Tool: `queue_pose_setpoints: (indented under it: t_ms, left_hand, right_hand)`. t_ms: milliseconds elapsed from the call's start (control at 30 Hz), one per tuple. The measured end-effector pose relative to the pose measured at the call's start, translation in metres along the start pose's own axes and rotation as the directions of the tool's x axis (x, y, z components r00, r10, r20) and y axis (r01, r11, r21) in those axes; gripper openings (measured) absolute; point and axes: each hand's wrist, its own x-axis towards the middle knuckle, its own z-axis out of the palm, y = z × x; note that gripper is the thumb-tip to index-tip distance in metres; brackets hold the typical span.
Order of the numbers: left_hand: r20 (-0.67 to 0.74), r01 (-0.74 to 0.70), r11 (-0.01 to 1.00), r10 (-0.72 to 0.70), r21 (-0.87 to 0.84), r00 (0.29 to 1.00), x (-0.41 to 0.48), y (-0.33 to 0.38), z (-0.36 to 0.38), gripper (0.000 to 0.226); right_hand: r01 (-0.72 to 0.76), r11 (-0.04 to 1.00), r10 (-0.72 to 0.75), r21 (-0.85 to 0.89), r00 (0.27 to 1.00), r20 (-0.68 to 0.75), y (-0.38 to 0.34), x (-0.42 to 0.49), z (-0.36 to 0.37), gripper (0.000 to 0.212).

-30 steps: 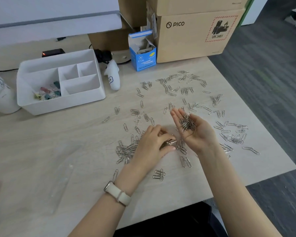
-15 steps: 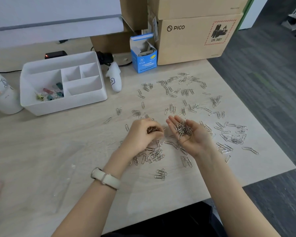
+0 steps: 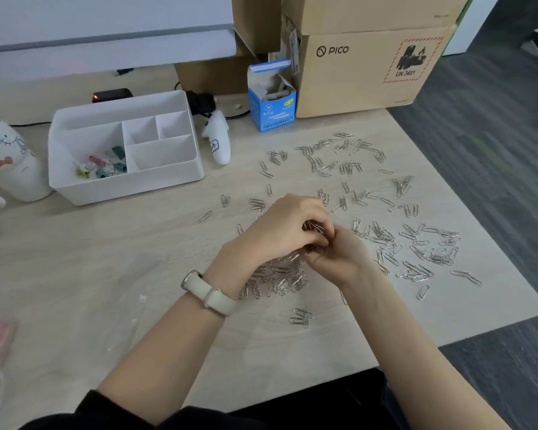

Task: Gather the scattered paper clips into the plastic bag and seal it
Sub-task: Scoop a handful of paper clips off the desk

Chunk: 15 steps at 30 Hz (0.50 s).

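Observation:
Several silver paper clips (image 3: 348,169) lie scattered over the right half of the wooden table, with a denser pile (image 3: 280,279) just under my hands. My left hand (image 3: 280,228), with a white watch on its wrist, is curled palm-down over a bunch of clips (image 3: 314,227). My right hand (image 3: 339,256) is cupped beneath it and its fingers curl round the same bunch. The two hands touch. The clear plastic bag (image 3: 128,308) lies flat on the table to the left, barely visible, away from both hands.
A white divided organiser (image 3: 180,184) with coloured binder clips stands at the back left. A small blue box (image 3: 272,110), a cardboard PICO box (image 3: 364,72) and a white toy (image 3: 219,138) stand behind the clips. The table's edge runs along the right.
My left hand has moved right and up onto my right hand with a pinch of clips. My right hand's fingers have curled from an open palm round the clips.

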Motion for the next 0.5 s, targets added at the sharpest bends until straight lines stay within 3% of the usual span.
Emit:
queue_pose_setpoints:
  t_ms: [67,167,267,367,500]
  left_hand:
    - [-0.063,-0.024,1.000,0.024,0.001,0.998,-0.004,0.000,-0.004,0.010]
    - [-0.298,-0.033,0.999,0.029,-0.008,0.954,-0.011,-0.006,-0.013,0.009]
    - [-0.502,0.112,0.992,-0.066,0.061,0.862,-0.019,-0.028,-0.021,0.015]
    - [-0.384,0.356,0.915,-0.264,0.189,0.885,-0.029,-0.060,-0.021,0.033]
    - [-0.153,0.424,0.824,-0.396,0.377,0.905,-0.042,-0.079,-0.011,0.053]
  right_hand:
    - [0.027,0.998,-0.025,-0.048,0.999,0.038,0.000,0.001,0.000,0.046]
    - [0.061,0.992,-0.050,-0.113,0.994,0.096,0.002,0.002,0.003,0.050]
    - [0.074,0.989,-0.064,-0.131,0.995,0.079,0.003,0.005,0.003,0.035]
    - [0.084,0.986,-0.077,-0.147,0.995,0.057,0.004,0.007,0.000,0.031]
    - [0.084,0.982,-0.075,-0.169,0.996,0.056,0.006,0.008,0.000,0.031]
